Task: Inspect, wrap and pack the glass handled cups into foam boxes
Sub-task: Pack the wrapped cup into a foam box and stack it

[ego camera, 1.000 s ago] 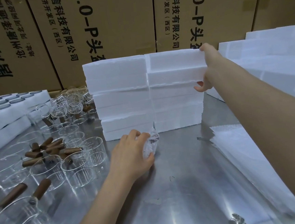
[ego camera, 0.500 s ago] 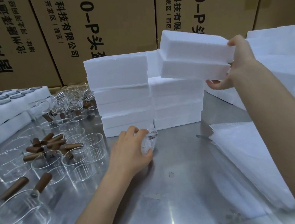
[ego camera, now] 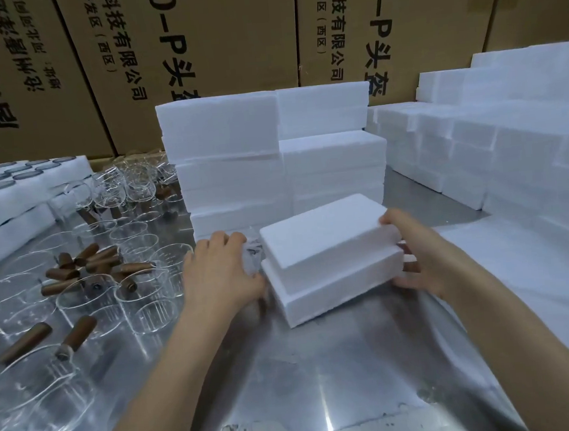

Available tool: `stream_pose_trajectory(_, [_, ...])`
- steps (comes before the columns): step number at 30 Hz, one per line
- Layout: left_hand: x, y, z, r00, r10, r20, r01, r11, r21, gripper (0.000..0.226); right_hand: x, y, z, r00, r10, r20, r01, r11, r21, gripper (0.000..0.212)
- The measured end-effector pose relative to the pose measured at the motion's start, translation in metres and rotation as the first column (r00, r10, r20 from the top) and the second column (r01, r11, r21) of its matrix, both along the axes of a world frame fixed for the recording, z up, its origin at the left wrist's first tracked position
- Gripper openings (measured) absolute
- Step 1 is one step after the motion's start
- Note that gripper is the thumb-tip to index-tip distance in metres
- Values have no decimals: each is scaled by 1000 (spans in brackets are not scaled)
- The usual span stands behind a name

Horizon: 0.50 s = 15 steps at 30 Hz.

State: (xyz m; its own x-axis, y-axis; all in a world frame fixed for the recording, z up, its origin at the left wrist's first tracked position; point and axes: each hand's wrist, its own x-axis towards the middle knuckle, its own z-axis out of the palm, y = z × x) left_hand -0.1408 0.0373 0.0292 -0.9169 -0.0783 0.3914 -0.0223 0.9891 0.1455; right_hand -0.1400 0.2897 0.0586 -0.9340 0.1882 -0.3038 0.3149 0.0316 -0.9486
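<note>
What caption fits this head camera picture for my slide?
Right hand holds a closed foam box on the steel table; left hand grips a wrapped cup.

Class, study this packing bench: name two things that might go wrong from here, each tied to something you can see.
1. The left hand grips the wrapped cup close beside the foam box; a careless nudge might crack it.
2. Bare glass cups crowd the metal table by the left forearm; a sweep might topple some.
</note>
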Motion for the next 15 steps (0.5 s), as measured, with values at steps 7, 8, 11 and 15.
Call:
stream_pose_trajectory(7, [4,-5,7,990,-56,126,54,998,26,82,-1,0,-1,996,59,-60,-36,945,324,43])
stream_pose_trajectory(8, [4,-5,8,989,-57,136,56,998,9,84,0,2,5,994,56,-95,-24,949,314,32])
stream_pose_trajectory(11, [3,-6,7,986,-59,159,61,998,-4,75,3,15,25,976,-48,-214,89,979,185,18])
stream_pose_trajectory(15, [3,-5,8,988,-75,138,75,997,8,68,8,55,43,936,-249,-249,264,964,27,14])
